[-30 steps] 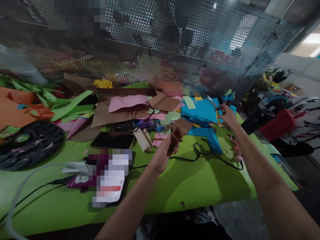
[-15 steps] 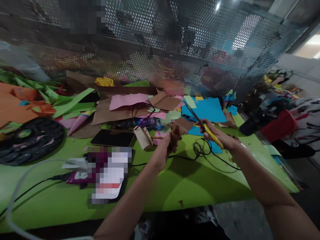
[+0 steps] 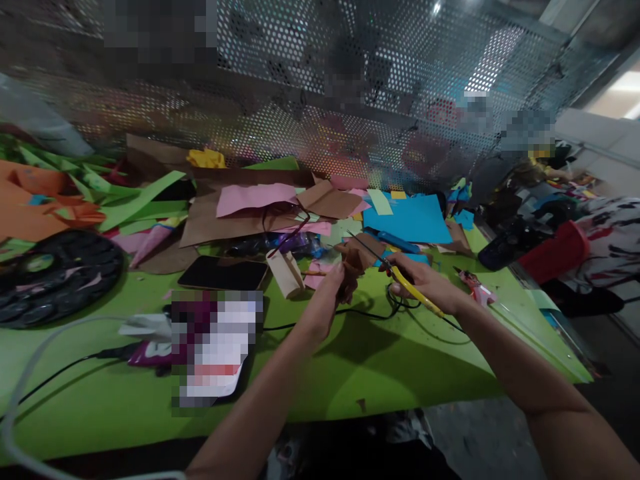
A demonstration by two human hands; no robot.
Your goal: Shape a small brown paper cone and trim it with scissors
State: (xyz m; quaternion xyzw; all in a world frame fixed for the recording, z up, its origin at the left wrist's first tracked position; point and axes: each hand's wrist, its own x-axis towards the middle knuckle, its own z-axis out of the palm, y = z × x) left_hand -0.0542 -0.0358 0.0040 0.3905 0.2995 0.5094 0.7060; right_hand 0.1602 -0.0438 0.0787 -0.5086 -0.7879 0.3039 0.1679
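Now that the yellow-handled scissors (image 3: 416, 289) have been swung in from the right end of the blue sheet (image 3: 417, 221), they're held right by the folded brown paper (image 3: 353, 260), so tool and paper are finally paired up (contact can't be made out, tbh). The paper is clasped in the curled left hand (image 3: 337, 288), mid-table; the scissors are gripped in the closed right hand (image 3: 423, 277). Toward the near edge, bare green tabletop (image 3: 400, 380) is left open, but a black cable (image 3: 367, 314) is strung just below both hands.

Green tabletop (image 3: 425, 373), directly on it a round black tray (image 3: 75, 308), dark-screened phone (image 3: 223, 273), beige roll (image 3: 286, 275), black cable (image 3: 373, 315)
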